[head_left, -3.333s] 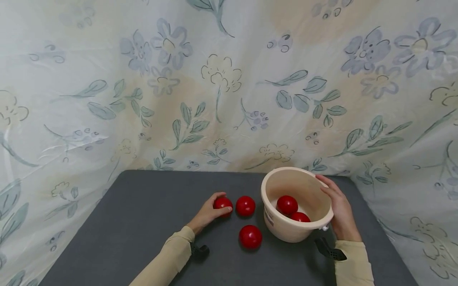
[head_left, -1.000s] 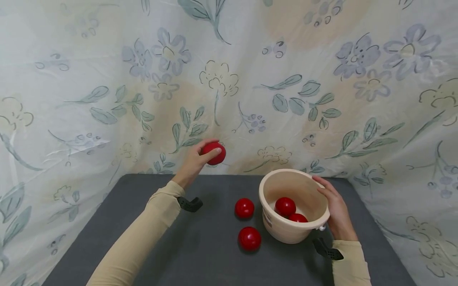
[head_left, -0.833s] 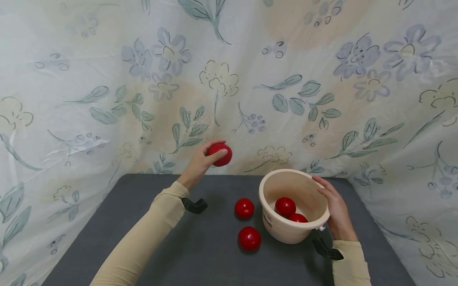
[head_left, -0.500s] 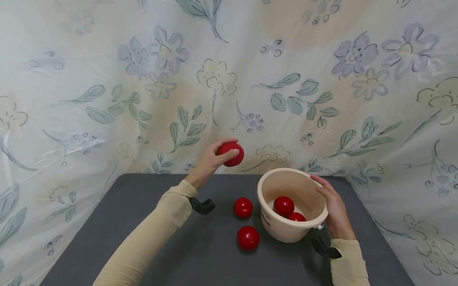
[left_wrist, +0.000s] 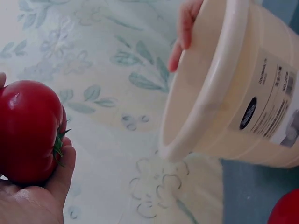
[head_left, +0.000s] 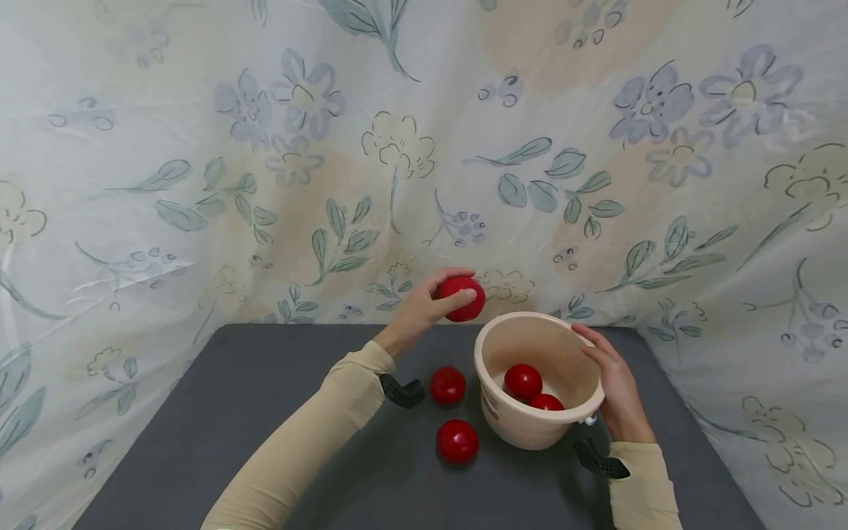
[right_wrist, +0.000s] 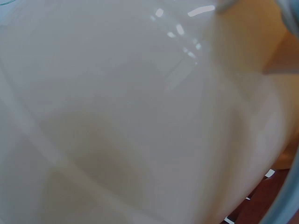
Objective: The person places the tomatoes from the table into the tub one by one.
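Observation:
A red tomato (left_wrist: 30, 130) with a green calyx is gripped in my left hand (head_left: 424, 308), raised above the table just left of the bucket's rim. The cream plastic bucket (head_left: 530, 430) stands on the right of the table, with a printed label (left_wrist: 268, 102) on its side. Two tomatoes lie inside it, one of them the nearer-to-middle tomato (head_left: 523, 382). My right hand (head_left: 617, 386) holds the bucket's right rim, fingers over the edge; its thumb is hidden. In the right wrist view the bucket's pale wall (right_wrist: 140, 93) fills nearly everything.
Two more tomatoes rest on the dark grey table (head_left: 265, 397) left of the bucket: a farther tomato (head_left: 447, 386) and a nearer tomato (head_left: 457, 442). A flowered cloth (head_left: 397, 184) hangs behind and along the sides of the table.
My left hand picked the tomato up from the table, lifted it, then carried it rightward to near the bucket's rim. The right hand keeps its hold; the bucket stays in place.

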Action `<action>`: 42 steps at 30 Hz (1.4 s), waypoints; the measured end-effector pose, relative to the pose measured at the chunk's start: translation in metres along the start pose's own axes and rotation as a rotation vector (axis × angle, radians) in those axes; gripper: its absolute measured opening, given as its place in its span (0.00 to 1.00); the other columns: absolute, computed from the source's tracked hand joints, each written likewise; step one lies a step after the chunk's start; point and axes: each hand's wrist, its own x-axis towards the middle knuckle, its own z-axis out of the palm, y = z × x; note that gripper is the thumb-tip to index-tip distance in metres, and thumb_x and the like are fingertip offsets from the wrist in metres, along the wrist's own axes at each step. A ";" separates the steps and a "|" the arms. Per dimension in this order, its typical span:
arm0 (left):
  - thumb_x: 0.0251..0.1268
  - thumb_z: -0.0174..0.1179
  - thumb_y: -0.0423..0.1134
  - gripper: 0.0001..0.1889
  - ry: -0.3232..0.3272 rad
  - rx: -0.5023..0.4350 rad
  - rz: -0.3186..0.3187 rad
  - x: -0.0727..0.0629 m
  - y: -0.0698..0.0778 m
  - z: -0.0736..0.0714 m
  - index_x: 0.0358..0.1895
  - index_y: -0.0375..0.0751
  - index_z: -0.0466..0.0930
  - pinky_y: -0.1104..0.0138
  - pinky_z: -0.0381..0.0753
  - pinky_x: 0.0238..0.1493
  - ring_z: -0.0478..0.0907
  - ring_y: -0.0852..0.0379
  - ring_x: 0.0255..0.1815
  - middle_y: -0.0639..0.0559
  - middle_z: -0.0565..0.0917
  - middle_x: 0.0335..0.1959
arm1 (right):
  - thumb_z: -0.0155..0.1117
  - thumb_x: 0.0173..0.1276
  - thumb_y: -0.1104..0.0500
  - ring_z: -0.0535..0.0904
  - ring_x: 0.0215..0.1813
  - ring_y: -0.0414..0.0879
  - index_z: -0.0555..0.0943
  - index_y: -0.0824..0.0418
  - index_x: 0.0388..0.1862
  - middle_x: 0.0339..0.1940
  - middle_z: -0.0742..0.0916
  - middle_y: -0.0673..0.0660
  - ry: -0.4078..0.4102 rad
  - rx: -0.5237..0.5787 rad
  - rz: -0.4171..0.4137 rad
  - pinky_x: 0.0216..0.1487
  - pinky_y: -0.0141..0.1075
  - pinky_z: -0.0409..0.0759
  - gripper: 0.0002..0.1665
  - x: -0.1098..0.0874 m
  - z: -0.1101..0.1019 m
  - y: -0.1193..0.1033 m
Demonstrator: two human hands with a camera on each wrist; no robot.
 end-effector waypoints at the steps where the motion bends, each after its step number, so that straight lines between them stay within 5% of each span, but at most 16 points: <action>1: 0.71 0.59 0.43 0.25 -0.009 -0.002 -0.002 0.001 -0.001 0.003 0.70 0.48 0.71 0.58 0.83 0.59 0.74 0.48 0.64 0.46 0.75 0.67 | 0.38 0.84 0.46 0.64 0.75 0.48 0.63 0.44 0.79 0.80 0.63 0.54 0.003 0.000 -0.001 0.56 0.21 0.77 0.28 0.000 0.000 0.000; 14: 0.69 0.61 0.44 0.24 -0.082 0.008 -0.032 0.000 -0.022 0.030 0.67 0.53 0.73 0.58 0.85 0.56 0.75 0.50 0.63 0.51 0.76 0.66 | 0.39 0.84 0.45 0.63 0.76 0.50 0.64 0.43 0.78 0.81 0.63 0.54 0.014 -0.027 0.007 0.64 0.27 0.76 0.28 0.000 -0.001 0.000; 21: 0.69 0.62 0.45 0.25 -0.134 0.023 -0.079 -0.004 -0.033 0.042 0.68 0.52 0.72 0.60 0.86 0.55 0.76 0.53 0.60 0.50 0.77 0.66 | 0.39 0.84 0.46 0.63 0.75 0.48 0.64 0.44 0.78 0.80 0.63 0.54 0.009 -0.009 0.004 0.58 0.21 0.76 0.27 0.001 -0.001 0.000; 28: 0.68 0.63 0.46 0.25 -0.128 0.004 -0.125 -0.004 -0.038 0.047 0.67 0.53 0.73 0.59 0.85 0.57 0.76 0.54 0.60 0.51 0.77 0.65 | 0.38 0.84 0.47 0.62 0.77 0.47 0.63 0.44 0.79 0.80 0.63 0.52 -0.002 -0.003 0.016 0.64 0.26 0.74 0.28 0.001 -0.001 -0.001; 34: 0.68 0.63 0.45 0.24 -0.124 0.018 -0.117 -0.001 -0.039 0.053 0.67 0.53 0.73 0.60 0.85 0.56 0.77 0.55 0.59 0.52 0.78 0.64 | 0.38 0.84 0.48 0.63 0.76 0.46 0.64 0.43 0.78 0.80 0.63 0.52 0.013 -0.003 0.018 0.60 0.23 0.75 0.27 0.002 -0.001 -0.001; 42: 0.66 0.65 0.45 0.24 -0.098 0.049 -0.118 0.000 -0.039 0.062 0.65 0.54 0.75 0.59 0.84 0.58 0.76 0.55 0.60 0.54 0.78 0.63 | 0.37 0.84 0.48 0.62 0.77 0.46 0.64 0.43 0.78 0.81 0.63 0.51 -0.001 -0.002 0.020 0.70 0.31 0.71 0.27 0.002 -0.001 -0.001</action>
